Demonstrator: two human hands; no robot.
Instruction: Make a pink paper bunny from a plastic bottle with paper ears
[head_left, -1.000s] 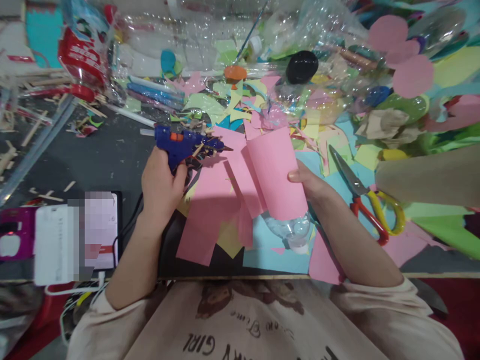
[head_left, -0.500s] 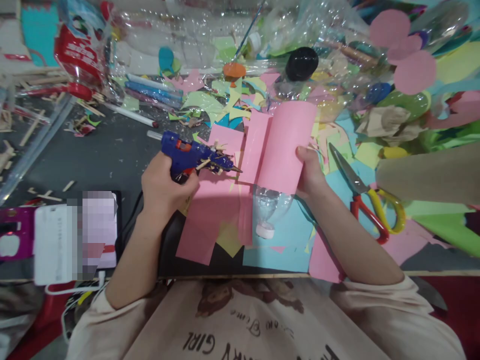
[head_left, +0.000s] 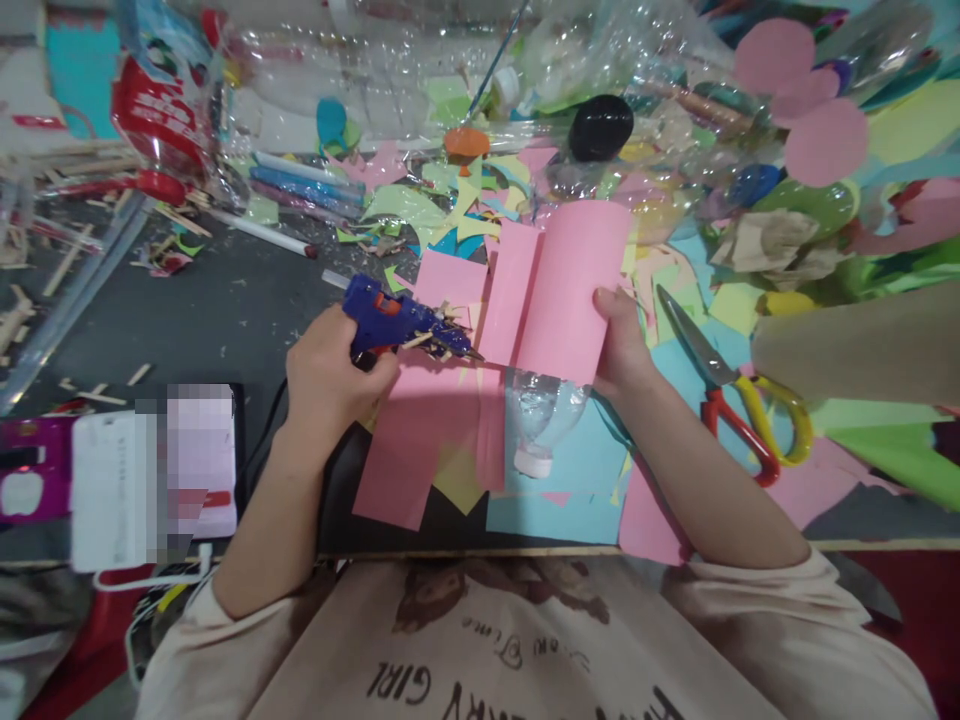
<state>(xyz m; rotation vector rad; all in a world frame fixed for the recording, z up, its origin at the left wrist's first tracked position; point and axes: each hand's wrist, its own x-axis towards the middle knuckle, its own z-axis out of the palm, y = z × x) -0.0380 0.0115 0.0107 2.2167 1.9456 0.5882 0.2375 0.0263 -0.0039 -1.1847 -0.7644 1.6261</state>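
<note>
My left hand (head_left: 330, 375) is closed round a blue glue gun (head_left: 401, 322) with an orange trigger. Its nozzle points right and touches the loose left flap of a pink paper sheet (head_left: 559, 290). That sheet is wrapped round a clear plastic bottle (head_left: 540, 415), whose neck and white cap stick out toward me. My right hand (head_left: 619, 340) grips the wrapped bottle from the right side, thumb on the paper. More pink paper pieces (head_left: 420, 440) lie flat under the glue gun.
Red-and-yellow scissors (head_left: 731, 390) lie right of my right hand. Paper scraps, clear bottles, a black cap (head_left: 600, 128) and markers (head_left: 307, 180) crowd the far side. A white device (head_left: 112, 490) and a phone lie at the left. A cardboard tube (head_left: 862, 345) juts in from the right.
My right hand turned and lifted the wrapped bottle away from me, opening a paper flap. My left hand brought the glue gun rightward until its nozzle met that flap.
</note>
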